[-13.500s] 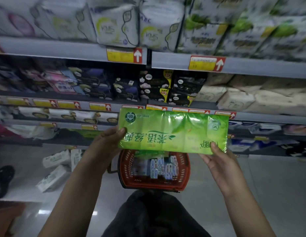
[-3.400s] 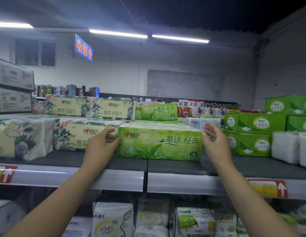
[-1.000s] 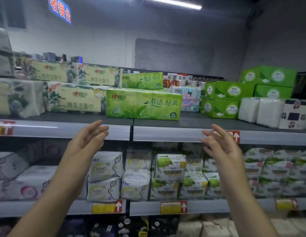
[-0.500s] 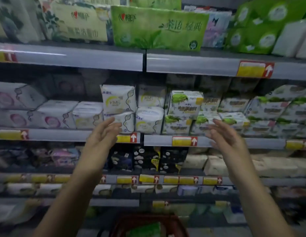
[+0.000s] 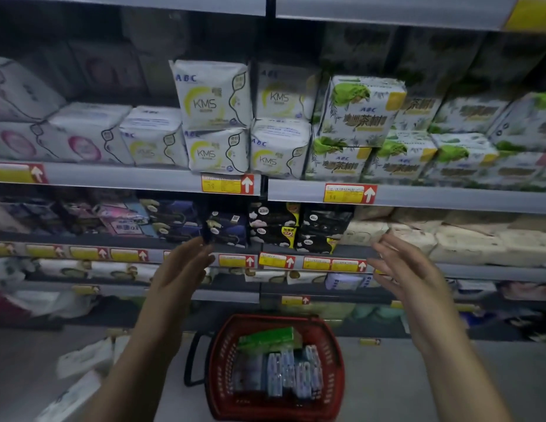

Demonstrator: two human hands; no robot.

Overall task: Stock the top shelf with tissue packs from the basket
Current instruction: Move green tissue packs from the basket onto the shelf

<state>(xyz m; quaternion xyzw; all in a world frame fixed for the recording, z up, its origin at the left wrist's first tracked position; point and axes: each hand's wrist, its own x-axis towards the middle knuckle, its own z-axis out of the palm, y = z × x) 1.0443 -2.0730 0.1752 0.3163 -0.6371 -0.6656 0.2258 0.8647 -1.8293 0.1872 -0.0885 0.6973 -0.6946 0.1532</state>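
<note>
- Low in the centre of the frame, a red basket point(image 5: 218, 370) sits on the floor with one green tissue pack point(image 5: 268, 338) lying tilted on top of a row of small blue-and-white packs point(image 5: 284, 373).
- Above it, the left hand point(image 5: 180, 269) and right hand point(image 5: 409, 269) hang well apart, palms facing each other, fingers straight, holding nothing.
- Only a grey shelf rail point(image 5: 143, 4) shows at the upper edge of the frame; the top shelf would seem to lie at or above it, a long lift from the floor.
- Risk one: the green pack looks soft and long, so a grip at one end alone could let it sag or slip; it calls for both hands.
- Risk two: since it rests on the small packs, a hasty grab may drag one of them out.
- Risk three: white KMS packs point(image 5: 211, 95) in the upper middle of the frame jut past their rail, right in the likely path of a rising pack, and a brush could knock them off.
- Risk four: loose white packs point(image 5: 83, 357) on the floor at lower left lie near the person's footing, and a step that way could crush them or cause a stumble.
- Dim light and blur hide the finer detail inside the basket.
</note>
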